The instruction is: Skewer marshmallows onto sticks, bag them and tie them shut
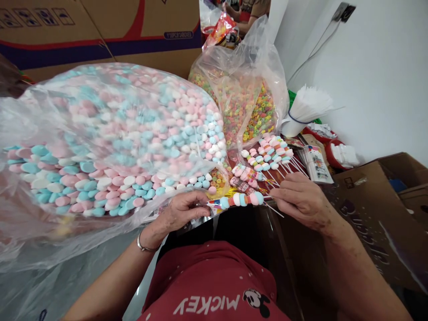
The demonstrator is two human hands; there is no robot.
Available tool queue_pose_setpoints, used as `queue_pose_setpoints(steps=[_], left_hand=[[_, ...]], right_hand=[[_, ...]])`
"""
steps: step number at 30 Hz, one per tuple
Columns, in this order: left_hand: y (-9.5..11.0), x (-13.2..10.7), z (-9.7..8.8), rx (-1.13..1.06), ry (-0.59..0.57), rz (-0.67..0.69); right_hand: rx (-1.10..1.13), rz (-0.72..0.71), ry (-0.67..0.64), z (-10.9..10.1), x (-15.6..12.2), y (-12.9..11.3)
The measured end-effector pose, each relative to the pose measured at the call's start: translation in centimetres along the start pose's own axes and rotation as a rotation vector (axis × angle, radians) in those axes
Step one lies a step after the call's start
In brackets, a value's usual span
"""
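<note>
A marshmallow skewer (239,199) in pink, white, blue and orange lies level in front of me, its bare white stick (276,210) slanting out at the right. Around its left end shows a colourful printed plastic wrapper (214,203). My left hand (187,207) pinches the wrapper's left tip between thumb and fingers. At the skewer's other end, my right hand (297,198) is closed in a pinch. A thin pale line reaches its fingertips, but I cannot make out what it is. Wrapped skewers (245,176) and several unwrapped marshmallow skewers (269,151) lie just beyond.
A large clear bag of marshmallows (117,133) fills the left. Behind stand a bag of coloured rings (250,102), a cup of white sticks (294,125) and a big carton (100,35). An open cardboard box (377,209) is at right. Another person (256,13) is at the back.
</note>
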State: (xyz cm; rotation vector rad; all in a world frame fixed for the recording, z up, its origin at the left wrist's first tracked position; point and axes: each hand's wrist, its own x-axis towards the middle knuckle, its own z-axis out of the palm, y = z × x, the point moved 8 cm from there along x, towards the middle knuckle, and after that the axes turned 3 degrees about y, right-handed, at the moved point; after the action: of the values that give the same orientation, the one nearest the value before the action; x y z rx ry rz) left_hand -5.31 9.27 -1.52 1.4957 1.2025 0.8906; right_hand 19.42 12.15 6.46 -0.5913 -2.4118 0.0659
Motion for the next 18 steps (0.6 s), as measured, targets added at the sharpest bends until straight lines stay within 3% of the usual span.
queue_pose_setpoints(steps=[4,10,14,18], left_hand=[[-0.2,0.2,0.5,0.015,-0.014,-0.035],[-0.2,0.3,1.0,0.046,-0.042,-0.005],[-0.1,0.3,2.0,0.080,-0.128,0.028],[0.1,0.1,2.5,0.149,-0.192,0.094]], right_hand=[[-0.049,0.013,0.017,0.0,0.5,-0.5],[0.115,0.075,-0.084,0.9,0.9,-0.7],[0.167,0.076,-0.172,2.3,1.5,-1.5],[0.019,0.016,-0.152,2.7,2.3,-1.8]])
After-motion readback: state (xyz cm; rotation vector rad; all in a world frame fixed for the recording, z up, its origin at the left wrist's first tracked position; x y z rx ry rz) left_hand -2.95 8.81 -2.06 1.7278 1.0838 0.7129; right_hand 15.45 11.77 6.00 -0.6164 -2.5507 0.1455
